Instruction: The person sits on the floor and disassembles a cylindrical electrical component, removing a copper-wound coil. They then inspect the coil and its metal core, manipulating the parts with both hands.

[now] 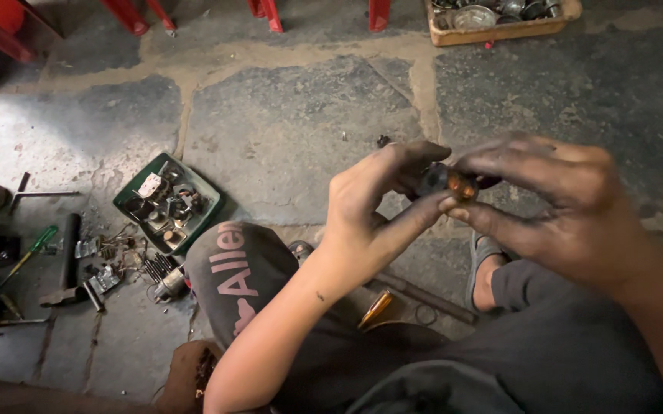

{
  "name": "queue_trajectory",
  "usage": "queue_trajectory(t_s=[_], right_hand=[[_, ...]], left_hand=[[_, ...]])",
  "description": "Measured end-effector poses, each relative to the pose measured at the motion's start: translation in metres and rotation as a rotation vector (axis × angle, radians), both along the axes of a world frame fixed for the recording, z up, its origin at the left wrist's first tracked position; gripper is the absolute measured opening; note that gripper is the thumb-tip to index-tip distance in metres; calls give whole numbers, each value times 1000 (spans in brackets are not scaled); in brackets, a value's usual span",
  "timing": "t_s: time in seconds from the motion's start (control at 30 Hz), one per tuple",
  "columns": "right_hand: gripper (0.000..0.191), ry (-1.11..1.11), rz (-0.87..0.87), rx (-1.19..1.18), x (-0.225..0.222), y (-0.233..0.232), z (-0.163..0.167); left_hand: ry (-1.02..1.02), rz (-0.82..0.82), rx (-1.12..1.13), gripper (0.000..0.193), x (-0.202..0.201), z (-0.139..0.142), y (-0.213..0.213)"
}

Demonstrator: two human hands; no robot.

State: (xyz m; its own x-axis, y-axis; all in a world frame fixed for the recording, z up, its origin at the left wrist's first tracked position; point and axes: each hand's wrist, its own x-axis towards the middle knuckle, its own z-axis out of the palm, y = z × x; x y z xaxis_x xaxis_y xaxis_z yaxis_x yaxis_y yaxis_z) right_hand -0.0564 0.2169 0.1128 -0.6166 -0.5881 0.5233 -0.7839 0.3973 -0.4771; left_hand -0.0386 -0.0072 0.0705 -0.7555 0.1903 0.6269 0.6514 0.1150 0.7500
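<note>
left hand (370, 201) raised in front of the chest, forearm rising from the lower left, fingers curled, thumb and forefinger pinched onto a small metal part (446, 182). right hand (557, 207) entering from the lower right, palm down, fingers arched over and closed on the same part from the other side. part held in the air between both sets of fingertips, above the stone floor (285, 130) and the bent knees; long axis roughly level, left to right, copper-coloured end toward the right hand, dark end toward the left. mostly hidden by the fingers, so exact shape not clear. lower left on the floor: green tray (126, 201) of small metal pieces, green-handled screwdriver (34, 247), scattered tools. top right: wooden box (500, 32) of round metal parts.
</note>
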Motion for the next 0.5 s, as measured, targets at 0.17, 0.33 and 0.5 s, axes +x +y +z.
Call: queue_trajectory(t_s=[0.17,0.33,0.5], right_hand=[[37,4,-27,136,0,7,-5],[41,-7,-187,346,1,8,-5],[23,-102,-197,235,0,7,5]], left_hand=[[-52,-35,25,38,-4,-9,3],[-235,-187,166,45,-10,-16,8],[-397,-350,379,40,-10,-21,12]])
